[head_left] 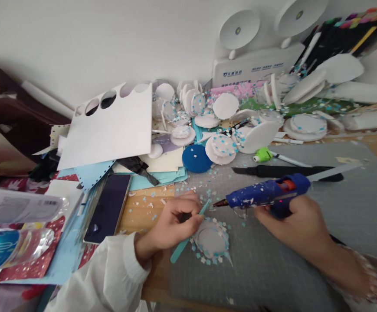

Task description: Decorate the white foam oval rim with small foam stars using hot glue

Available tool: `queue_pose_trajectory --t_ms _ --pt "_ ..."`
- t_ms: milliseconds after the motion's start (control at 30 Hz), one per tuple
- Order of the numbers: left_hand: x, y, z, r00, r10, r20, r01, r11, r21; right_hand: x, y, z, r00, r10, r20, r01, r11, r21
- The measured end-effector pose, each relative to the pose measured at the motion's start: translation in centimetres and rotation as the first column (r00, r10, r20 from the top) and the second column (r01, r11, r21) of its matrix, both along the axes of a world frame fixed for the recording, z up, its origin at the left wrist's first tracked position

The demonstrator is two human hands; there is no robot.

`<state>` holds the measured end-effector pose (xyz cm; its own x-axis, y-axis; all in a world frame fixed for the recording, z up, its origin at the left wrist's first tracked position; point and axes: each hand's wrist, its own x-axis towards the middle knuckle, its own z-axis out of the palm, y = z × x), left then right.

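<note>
My left hand (178, 219) pinches a teal pair of tweezers (182, 249) above the mat's left edge. In my right hand (300, 227) is a blue hot glue gun (256, 193), its grip wrapped by the fingers. The gun's dark nozzle points left, close to the tweezers' upper tip. Below that tip, on the grey cutting mat (266, 277), lies a round pale disc (211, 239) ringed with small blue and white flower pieces. Whether the tweezers hold a tiny piece cannot be made out.
Decorated white foam discs (221, 147) pile up at the back. A blue round lid (197, 158) and a black craft knife (286, 172) lie on the mat. Leftward are a phone (108, 208), a plastic bottle (15, 247) and a white board with holes (110, 125).
</note>
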<state>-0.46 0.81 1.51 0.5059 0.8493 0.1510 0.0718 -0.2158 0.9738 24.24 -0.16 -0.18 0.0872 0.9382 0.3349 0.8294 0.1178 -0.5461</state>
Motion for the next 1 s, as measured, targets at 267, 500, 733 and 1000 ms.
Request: queue_pose_trajectory --t_ms 267,500,733,1000 --pt "0.0 0.0 0.0 1.000 -0.001 -0.020 0.001 1.000 0.005 -0.2 0.3 1.0 0.999 -0.035 -0.002 0.035 0.998 -0.060" --pt "0.0 0.0 -0.1 1.000 -0.007 -0.006 0.007 1.000 0.004 0.0 0.2 0.4 0.998 -0.049 0.029 0.051 0.996 -0.076" --pt "0.0 0.1 0.0 1.000 -0.005 -0.027 0.005 1.000 0.006 0.5 0.0 -0.4 0.998 -0.038 0.053 0.042 0.996 -0.080" --pt "0.0 0.1 -0.1 1.000 -0.012 0.016 0.012 1.000 0.001 0.5 0.0 -0.4 0.996 -0.003 0.085 0.007 0.999 -0.045"
